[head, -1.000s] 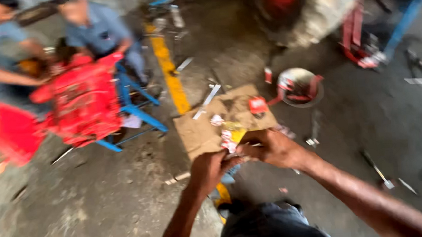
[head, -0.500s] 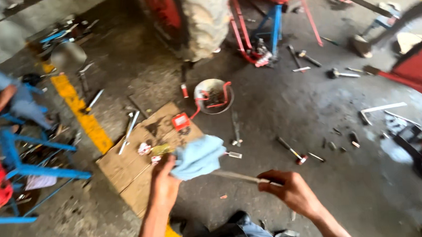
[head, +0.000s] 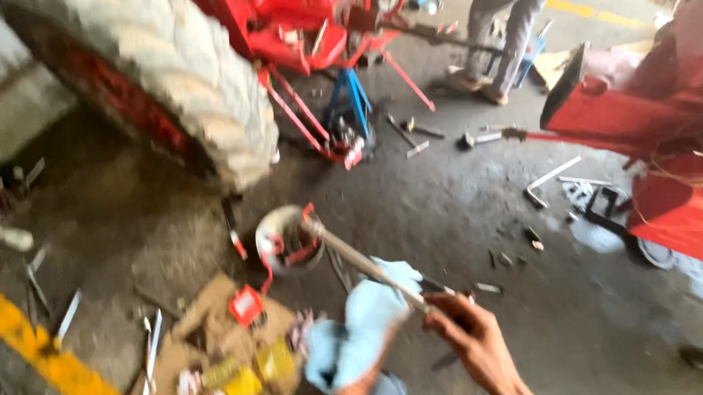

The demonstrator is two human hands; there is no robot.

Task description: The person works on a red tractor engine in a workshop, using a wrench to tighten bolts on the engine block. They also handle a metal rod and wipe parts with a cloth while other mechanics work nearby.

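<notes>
On grimy concrete workshop floor (head: pixel 466 207)

The rod (head: pixel 363 262) is a long, thin, grey metal bar, held off the floor and slanting from lower right up to upper left. Its near end sits in the right hand's grasp; its far end reaches over the round red-and-white part on the floor. The cloth (head: pixel 358 326) is pale blue, crumpled and bunched over the left hand, pressed against the rod's lower stretch, just beside the gripping fingers.

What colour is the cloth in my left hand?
Light blue cloth, clearest in the head view.
</notes>
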